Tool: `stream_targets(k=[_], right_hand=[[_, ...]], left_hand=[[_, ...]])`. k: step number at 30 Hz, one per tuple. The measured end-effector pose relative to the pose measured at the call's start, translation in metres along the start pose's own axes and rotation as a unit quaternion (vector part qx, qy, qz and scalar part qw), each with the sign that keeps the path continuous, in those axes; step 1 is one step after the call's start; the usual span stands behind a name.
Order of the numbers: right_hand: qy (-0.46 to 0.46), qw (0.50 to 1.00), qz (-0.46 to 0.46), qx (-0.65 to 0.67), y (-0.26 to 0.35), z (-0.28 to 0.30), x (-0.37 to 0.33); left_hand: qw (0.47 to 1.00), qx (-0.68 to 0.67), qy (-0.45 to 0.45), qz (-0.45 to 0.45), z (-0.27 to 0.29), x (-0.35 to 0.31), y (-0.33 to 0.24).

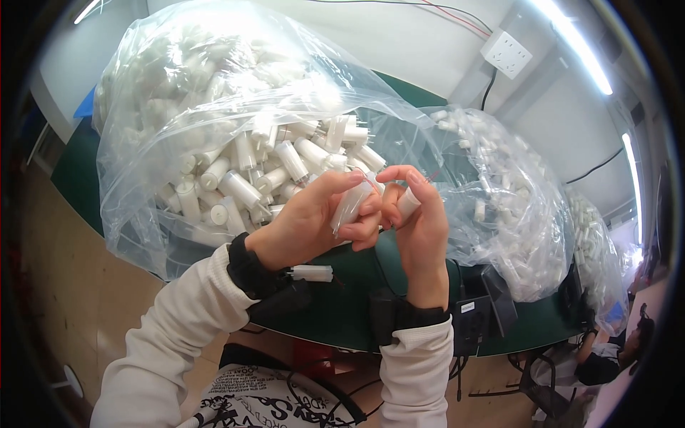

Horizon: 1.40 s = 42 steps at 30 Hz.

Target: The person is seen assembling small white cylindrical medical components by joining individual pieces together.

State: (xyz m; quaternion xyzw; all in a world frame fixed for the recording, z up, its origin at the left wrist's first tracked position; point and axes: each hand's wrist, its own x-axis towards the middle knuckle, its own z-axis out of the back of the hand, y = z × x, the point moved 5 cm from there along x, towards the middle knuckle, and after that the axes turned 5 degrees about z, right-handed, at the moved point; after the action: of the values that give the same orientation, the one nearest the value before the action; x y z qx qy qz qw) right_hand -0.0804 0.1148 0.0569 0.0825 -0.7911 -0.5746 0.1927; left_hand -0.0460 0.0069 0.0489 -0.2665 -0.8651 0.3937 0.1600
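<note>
My left hand (303, 220) is closed around a clear plastic tube (349, 207), tilted, with the thumb along its upper end. Close beside it, my right hand (424, 232) grips a small white cylinder (408, 205) between thumb and curled fingers. Thin red wires show near the fingertips of both hands; where they attach I cannot tell. Just beyond the hands, a large clear plastic bag (143, 153) lies open, full of white cylinders (241, 187), several with thin pins or wires at one end. One white cylinder (312, 273) rests on the table below my left wrist.
The green table (339, 308) curves around in front of me. At the right stand a second clear bag (524, 214) of white parts and a third bag (594, 246). A black box (471, 321) sits near the table edge. Another person (606, 357) is at the far right.
</note>
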Motion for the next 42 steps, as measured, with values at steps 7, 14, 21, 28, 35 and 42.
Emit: stream_targets(k=[7, 14, 21, 28, 35, 42], right_hand=[[0.003, 1.0, 0.002, -0.003, 0.001, 0.0, -0.001], [-0.009, 1.0, -0.003, 0.001, -0.002, 0.001, 0.0], [-0.005, 1.0, -0.015, -0.003, -0.004, 0.001, -0.001], [-0.008, 1.0, -0.002, -0.012, -0.003, 0.001, 0.0], [-0.004, 1.0, -0.01, -0.02, -0.005, 0.001, 0.001], [0.003, 1.0, 0.001, -0.025, -0.001, -0.001, -0.001]], left_hand=[[0.998, 0.028, 0.028, -0.054, 0.001, 0.0, -0.002], [0.998, -0.055, -0.001, 0.001, 0.0, -0.003, -0.001], [0.998, 0.022, -0.054, -0.04, -0.005, 0.001, -0.004], [1.0, -0.013, -0.028, -0.002, -0.001, -0.001, -0.002], [0.999, 0.007, -0.007, -0.046, 0.0, 0.0, -0.003], [1.0, -0.019, -0.005, -0.022, -0.001, 0.0, -0.004]])
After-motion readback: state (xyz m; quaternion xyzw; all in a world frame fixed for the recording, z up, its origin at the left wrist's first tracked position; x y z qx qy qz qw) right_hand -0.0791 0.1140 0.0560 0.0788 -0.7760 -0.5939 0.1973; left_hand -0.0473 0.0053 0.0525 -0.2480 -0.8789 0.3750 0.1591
